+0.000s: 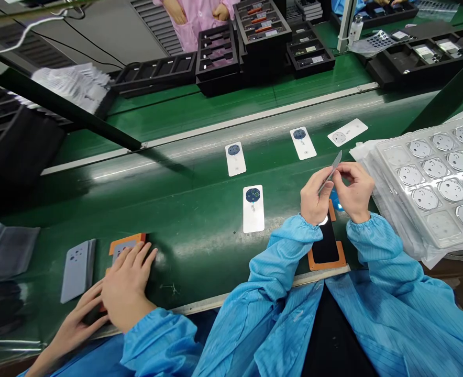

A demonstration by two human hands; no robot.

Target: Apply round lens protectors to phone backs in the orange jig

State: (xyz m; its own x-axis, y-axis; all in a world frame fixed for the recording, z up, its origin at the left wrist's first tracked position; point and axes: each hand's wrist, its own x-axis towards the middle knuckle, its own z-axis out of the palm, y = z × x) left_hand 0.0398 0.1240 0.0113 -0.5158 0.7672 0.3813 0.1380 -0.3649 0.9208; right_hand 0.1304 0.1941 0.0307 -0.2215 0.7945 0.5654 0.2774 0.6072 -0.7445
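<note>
My left hand (315,198) is closed on a pair of metal tweezers (331,173) whose tips point up and to the right. My right hand (355,189) is pinched right beside it, fingertips meeting the tweezers around something too small to make out. Both hands hover over an orange jig (326,259) holding a black panel at the near edge of the green belt (200,220). A bit of blue shows under my right hand.
White phone back covers (253,208) (235,158) (302,142) (348,131) lie on the belt. A clear blister tray (436,183) of round lens parts sits at right. A co-worker's hands (127,285) press another orange jig at left. Black trays (263,42) stand beyond.
</note>
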